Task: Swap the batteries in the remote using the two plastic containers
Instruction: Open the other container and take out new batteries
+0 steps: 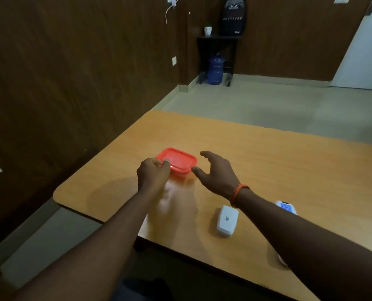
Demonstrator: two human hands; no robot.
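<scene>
A small plastic container with a red lid (179, 161) sits on the wooden table (267, 161), lid on. My left hand (152, 174) pinches the lid's near-left corner with thumb and fingers. My right hand (215, 172) hovers just right of the container, fingers spread, thumb close to its right edge. A white battery cover (227, 220) with a small code label lies on the table near me. The white remote (286, 207) lies under my right forearm, mostly hidden. Only one container is visible.
The table's left edge runs close to a brown wall. Beyond the far edge is tiled floor, with a blue water jug (215, 69) under a dark side table (217, 38) and a backpack (233, 16) on it.
</scene>
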